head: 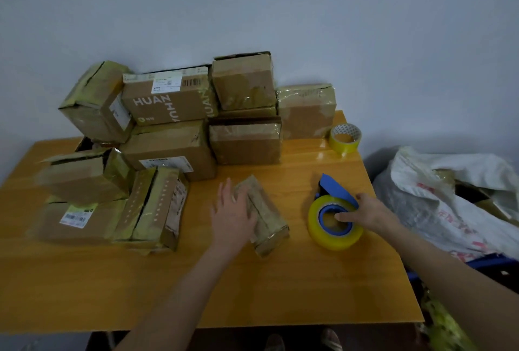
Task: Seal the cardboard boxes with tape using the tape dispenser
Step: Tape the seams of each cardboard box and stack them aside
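Cardboard box under flat, open left hand on bench; right hand grips dispenser. Stack seemingly taped; this box apparently next.

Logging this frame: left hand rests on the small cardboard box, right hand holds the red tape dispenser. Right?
No: the head view shows a blue tape dispenser, not red. The left hand rests on the small cardboard box, and the right hand holds the dispenser.

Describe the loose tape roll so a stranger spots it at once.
Go to the far right corner of the wooden table, beside the stacked boxes. The loose tape roll sits there. Unlike the mounted roll under the right hand, it has no blue dispenser and shows a white dotted core.
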`<state>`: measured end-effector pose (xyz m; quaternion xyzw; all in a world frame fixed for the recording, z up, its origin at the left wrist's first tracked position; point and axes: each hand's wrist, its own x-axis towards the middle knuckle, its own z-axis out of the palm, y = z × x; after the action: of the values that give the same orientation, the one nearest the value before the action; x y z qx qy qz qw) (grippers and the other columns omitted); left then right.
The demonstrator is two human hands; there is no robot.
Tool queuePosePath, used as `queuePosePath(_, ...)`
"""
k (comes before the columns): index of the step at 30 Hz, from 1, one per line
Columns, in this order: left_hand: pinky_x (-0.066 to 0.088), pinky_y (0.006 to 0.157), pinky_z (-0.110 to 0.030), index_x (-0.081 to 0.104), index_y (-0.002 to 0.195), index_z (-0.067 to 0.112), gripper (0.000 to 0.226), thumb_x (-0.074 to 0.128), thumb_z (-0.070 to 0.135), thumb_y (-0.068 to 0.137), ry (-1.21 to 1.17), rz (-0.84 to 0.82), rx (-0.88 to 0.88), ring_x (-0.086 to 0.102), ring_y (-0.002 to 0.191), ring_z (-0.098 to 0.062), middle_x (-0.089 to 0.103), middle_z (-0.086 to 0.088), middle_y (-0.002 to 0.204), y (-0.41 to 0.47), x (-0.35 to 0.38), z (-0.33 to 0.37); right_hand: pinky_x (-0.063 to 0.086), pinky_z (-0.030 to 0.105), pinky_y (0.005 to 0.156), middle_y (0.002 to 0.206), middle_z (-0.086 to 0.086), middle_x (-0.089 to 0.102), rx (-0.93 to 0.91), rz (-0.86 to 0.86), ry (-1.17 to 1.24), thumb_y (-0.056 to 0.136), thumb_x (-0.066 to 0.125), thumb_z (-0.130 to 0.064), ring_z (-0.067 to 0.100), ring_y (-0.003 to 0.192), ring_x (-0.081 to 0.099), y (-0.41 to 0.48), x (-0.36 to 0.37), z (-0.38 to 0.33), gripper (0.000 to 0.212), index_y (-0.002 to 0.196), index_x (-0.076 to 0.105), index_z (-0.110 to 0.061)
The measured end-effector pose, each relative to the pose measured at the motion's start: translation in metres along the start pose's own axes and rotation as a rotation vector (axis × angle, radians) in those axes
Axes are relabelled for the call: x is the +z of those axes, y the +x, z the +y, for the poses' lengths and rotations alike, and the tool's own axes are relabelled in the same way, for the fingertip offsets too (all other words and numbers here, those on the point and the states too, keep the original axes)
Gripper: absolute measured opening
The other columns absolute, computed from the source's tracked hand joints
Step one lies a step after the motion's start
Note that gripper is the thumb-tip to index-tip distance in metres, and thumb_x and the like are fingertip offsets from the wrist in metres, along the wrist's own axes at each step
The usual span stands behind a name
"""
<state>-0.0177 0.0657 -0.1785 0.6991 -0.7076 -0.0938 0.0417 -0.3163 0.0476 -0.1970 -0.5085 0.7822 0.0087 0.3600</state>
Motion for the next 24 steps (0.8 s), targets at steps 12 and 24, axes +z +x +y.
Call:
queuePosePath(12, 0.024, 0.115, -0.040, 0.018, 0.153, 0.032, 0.085, 0.065, 0.050, 0.084, -0.275, -0.364, 0.051, 0.005, 0.148, -0.023, -0.019, -0.001, 0.160, 0.003, 0.004, 0.013, 0.040, 0.029, 0.052, 0.084, 0.002, 0.054, -0.099, 0.082, -0.090, 0.080, 0.075, -0.032, 0.018, 0.070, 0.055, -0.010, -0.007, -0.032, 0.043, 0.106, 0.047, -0.013)
queuePosePath(24, 0.034, 0.113, -0.040, 0.014, 0.149, 0.046, 0.091, 0.073, 0.029, 0.083, -0.225, -0.383, 0.160, 0.010, 0.147, -0.022, -0.023, 0.004, 0.158, 0.001, 0.012, 0.002, 0.044, 0.025, 0.066, 0.104, 0.000, 0.056, -0.212, -0.205, 0.264, 0.075, 0.082, -0.028, 0.016, 0.089, 0.057, -0.023, -0.003, -0.042, 0.058, 0.117, 0.044, -0.016)
